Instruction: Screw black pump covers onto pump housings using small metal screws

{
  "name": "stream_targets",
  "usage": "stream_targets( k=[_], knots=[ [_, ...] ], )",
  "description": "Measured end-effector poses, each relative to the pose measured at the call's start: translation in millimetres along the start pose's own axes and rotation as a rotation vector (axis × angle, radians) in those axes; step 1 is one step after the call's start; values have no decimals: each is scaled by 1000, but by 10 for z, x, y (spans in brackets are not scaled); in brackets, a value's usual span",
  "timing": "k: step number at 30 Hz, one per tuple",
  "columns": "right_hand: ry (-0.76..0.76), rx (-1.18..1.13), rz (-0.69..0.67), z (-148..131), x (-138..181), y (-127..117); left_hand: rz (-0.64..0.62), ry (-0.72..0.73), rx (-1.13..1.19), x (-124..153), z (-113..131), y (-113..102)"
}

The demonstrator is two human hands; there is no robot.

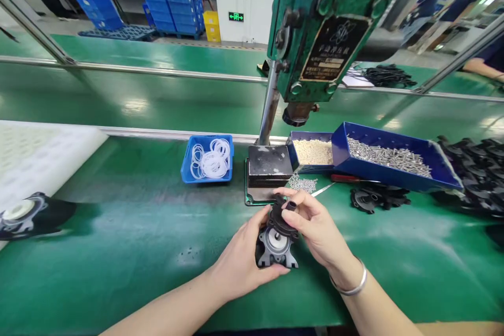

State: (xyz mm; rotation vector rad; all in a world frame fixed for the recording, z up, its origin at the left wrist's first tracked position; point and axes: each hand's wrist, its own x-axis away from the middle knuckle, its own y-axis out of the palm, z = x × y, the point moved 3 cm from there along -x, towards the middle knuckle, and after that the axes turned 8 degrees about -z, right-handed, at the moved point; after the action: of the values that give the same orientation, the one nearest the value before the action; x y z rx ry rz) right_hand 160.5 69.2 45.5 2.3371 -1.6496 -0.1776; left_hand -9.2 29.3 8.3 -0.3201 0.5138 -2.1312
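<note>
Look low in the middle of the frame for the gray part point(277, 259), held in the left hand point(246, 260), with thumb and fingers curled around the side. Look just above for the black cover point(279, 218), pinched between thumb and fingers of the right hand point(313, 223). Can see the black cover tipped over the top of the gray part, with the white round middle point(272, 243) and a small pin partly showing. Cannot tell if touching all the way around.

Could go on crooked if pushed down while tipped like this. Could rub or bend the pin if shoved from the side. Could sit wrong if turned a little too far. Could pinch a fingertip between both pieces if squeezed too fast. Could drop the gray part if held too loosely.

Watch out for the black metal block point(271, 160) under the green press point(315, 37), just past the fingers: could bump knuckles there by reaching too far up the frame. Watch out for the pile of shiny bits point(302, 184) too: could scatter everywhere if brushed by the right hand.
</note>
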Motion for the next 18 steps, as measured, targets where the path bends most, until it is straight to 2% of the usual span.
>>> stream_targets(
  k=[6,14,18],
  knots=[
    [-77,187,-19,-23,40,37,-15,-8,21,2,-2,-18],
    [-293,776,-95,-246,254,159,-4,21,9,-5,-1,-17],
    [-227,857,-95,-176,292,157,15,77,16,-3,12,-21]
  ],
)
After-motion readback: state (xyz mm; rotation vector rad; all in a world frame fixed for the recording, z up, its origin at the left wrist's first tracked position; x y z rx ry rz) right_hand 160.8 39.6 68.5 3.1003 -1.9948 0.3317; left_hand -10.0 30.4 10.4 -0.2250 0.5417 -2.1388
